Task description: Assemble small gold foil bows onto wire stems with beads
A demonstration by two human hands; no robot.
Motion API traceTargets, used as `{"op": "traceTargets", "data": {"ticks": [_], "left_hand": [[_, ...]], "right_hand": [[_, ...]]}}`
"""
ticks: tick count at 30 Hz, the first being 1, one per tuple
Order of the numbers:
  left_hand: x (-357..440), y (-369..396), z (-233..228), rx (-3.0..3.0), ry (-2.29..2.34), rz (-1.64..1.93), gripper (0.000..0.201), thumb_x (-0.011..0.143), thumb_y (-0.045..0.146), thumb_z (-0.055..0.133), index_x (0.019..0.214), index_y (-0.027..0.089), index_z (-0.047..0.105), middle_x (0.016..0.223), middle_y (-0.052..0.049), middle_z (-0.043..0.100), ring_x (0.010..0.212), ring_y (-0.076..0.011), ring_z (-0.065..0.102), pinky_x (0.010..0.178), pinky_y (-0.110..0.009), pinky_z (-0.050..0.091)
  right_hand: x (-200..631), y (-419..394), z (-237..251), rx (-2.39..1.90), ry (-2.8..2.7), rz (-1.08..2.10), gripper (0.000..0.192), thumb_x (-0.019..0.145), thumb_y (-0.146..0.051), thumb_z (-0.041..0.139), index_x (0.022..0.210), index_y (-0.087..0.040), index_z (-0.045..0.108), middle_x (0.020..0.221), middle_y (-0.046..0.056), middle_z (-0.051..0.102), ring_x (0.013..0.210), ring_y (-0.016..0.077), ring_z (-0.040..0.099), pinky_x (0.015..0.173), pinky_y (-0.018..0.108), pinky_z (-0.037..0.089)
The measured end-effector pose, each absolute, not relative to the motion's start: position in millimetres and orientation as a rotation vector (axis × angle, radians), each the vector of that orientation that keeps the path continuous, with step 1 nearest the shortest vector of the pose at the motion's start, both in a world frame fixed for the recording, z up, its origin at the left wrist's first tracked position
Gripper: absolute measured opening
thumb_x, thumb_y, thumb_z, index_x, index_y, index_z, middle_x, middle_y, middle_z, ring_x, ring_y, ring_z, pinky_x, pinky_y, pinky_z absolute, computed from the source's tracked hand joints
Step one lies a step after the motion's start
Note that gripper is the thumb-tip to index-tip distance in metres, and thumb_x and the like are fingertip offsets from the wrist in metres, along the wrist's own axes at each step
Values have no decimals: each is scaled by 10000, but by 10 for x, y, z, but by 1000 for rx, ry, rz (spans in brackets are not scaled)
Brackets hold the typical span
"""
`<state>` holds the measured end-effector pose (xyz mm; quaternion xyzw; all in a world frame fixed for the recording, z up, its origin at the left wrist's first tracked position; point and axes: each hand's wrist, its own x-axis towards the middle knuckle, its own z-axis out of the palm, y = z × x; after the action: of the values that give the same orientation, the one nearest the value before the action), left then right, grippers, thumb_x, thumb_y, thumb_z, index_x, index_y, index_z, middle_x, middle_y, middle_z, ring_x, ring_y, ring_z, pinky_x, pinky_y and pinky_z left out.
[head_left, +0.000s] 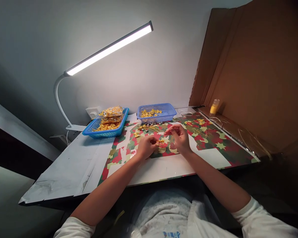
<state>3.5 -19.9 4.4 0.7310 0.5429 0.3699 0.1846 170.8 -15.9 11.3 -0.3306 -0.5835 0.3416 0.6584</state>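
One bench [72, 172] fills mid-frame, one patterned sheet [213, 145] spread over it. One lamp [109, 49] slants across the upper left. Two blue baskets: one [89, 131] left of centre, one [167, 112] at centre. One yellow bottle [214, 106], right. Two hands at centre: left hand [145, 147], grip closed on a small gold bow [160, 142]; right hand [180, 137], fingers curled, contents unclear.

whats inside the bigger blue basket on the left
The bigger blue basket holds a heap of small yellow bows with clear plastic bags of more bows piled on top. The bags and heap cover the basket floor, so anything underneath is hidden.
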Motion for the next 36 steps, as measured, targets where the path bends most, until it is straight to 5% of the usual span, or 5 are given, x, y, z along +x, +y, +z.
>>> {"op": "traceTargets", "data": {"ticks": [12,20,28,36], "left_hand": [[5,-159,1,2042,1518,1036,90,682,215,622,612,178,664,611,-7,651,584,-130,540,559,-235,367],[-42,-143,-31,2048,1503,1018,90,707,220,622,642,181,671,627,-10,647,606,-139,556,573,-236,379],[-193,-41,-24,2363,1465,883,159,825,269,577,816,218,727,818,-44,683,731,-163,594,674,-264,431],[-472,32,323,2311,1251,921,405,749,123,577,1125,247,661,1205,-66,632,1104,-242,556,908,-367,450]], "right_hand": [[2199,203,789,-540,-1196,434,239,849,-476,577,845,-249,504,577,-51,487,502,102,476,554,259,461],[2168,309,756,-556,-1225,515,261,845,-497,567,838,-248,486,590,-53,483,514,92,471,537,236,448],[2049,302,694,-593,-1340,834,302,810,-541,562,837,-257,465,604,-61,483,498,91,469,561,260,487],[1812,234,770,-506,-1298,1010,303,702,-515,714,788,-251,594,759,-25,657,789,136,645,781,298,522]]}}
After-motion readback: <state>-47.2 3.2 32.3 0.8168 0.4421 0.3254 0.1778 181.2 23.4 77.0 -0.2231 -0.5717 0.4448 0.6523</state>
